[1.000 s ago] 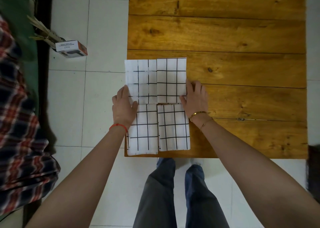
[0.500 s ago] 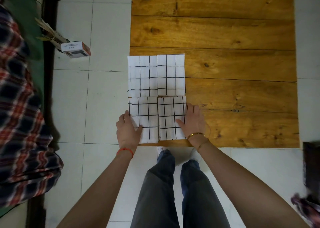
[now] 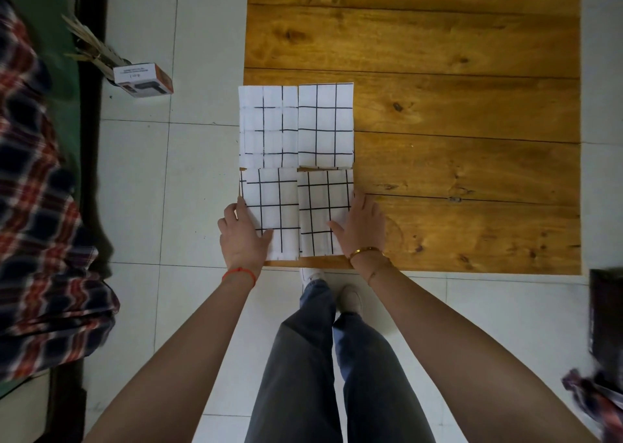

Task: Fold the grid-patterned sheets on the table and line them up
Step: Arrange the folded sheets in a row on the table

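Four folded grid-patterned sheets, white with black lines, lie in a two-by-two block at the near left corner of the wooden table (image 3: 472,105). Each is a rectangle whose long axis runs from the near edge toward the far edge, along the table's left side.

- Far left sheet (image 3: 268,125) — left edge overhangs the table side slightly; touches the far right sheet (image 3: 325,125) along one long edge.
- Near left sheet (image 3: 273,206) — its near short edge is at the table's front edge; its left edge sits a little off the line of the sheet beyond it.
- Near right sheet (image 3: 320,206) — flush beside the near left sheet, its far edge meeting the far right sheet.

Left hand (image 3: 241,237): fingers straight and together along the near left sheet's outer edge, thumb spread onto the sheet. Right hand (image 3: 362,226): fingers straight against the near right sheet's outer edge, thumb lying on the sheet.

On the tiled floor (image 3: 135,189) to the left — a small box (image 3: 143,80). Plaid cloth (image 3: 37,206) fills the left margin.
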`<state>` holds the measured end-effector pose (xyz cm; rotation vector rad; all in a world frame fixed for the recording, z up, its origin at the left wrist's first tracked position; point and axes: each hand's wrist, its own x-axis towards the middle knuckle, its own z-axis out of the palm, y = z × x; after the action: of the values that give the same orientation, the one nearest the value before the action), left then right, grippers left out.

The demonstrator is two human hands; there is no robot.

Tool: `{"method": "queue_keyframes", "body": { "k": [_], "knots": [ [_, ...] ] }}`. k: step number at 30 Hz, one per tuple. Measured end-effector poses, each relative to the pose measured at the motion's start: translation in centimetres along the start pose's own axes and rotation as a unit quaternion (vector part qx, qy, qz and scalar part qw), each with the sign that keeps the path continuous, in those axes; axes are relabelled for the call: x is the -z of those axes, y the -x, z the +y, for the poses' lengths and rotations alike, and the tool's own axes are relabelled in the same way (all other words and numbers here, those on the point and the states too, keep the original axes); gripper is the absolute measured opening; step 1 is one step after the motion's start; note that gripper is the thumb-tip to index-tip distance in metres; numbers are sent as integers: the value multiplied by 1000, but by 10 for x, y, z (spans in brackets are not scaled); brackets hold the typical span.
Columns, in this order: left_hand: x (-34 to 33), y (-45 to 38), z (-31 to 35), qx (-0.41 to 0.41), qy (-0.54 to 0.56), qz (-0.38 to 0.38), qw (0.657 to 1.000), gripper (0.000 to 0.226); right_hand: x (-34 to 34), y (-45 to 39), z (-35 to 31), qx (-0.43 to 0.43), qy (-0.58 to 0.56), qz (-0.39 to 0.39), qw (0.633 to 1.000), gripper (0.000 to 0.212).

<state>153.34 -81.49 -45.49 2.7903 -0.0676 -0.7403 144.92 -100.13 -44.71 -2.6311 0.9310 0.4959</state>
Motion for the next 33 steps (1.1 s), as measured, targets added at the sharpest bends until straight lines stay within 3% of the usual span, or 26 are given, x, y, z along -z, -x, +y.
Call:
{"method": "queue_keyframes", "body": {
  "k": [13, 18, 33],
  "knots": [
    [-5, 31, 1, -2, 27, 9, 1000, 68, -3, 14, 24, 52, 52, 18, 997, 51],
    [-11, 34, -3, -26, 31, -5, 999, 63, -7, 16, 26, 52, 54, 18, 997, 53],
    [18, -20, 15, -54, 110, 32, 992, 67, 22, -48, 26, 62, -104, 7, 993, 52]
  ]
}}
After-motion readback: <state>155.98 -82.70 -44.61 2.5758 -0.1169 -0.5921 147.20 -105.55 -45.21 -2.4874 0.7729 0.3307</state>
